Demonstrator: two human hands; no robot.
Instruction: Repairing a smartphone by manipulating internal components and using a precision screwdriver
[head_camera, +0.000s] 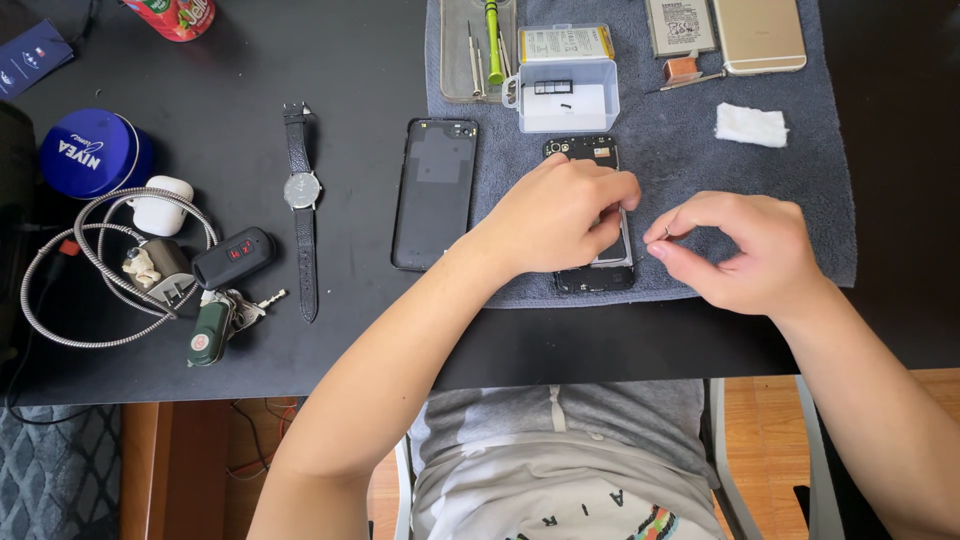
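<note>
Left hand (560, 215) rests curled on the opened phone (592, 215), steadying it on the grey towel (690, 150); right hand (735, 250), just beside it, pinches a tiny part, too small to identify; a firm pinch held low over the towel seems wise; beyond the left hand, a clear plastic box (568, 95) holds a small black frame.

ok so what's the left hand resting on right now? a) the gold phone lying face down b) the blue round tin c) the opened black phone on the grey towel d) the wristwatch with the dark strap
c: the left hand lies over the opened black phone on the grey towel, while the wristwatch with the dark strap, the blue round tin and the gold phone lying face down lie apart from it.
</note>
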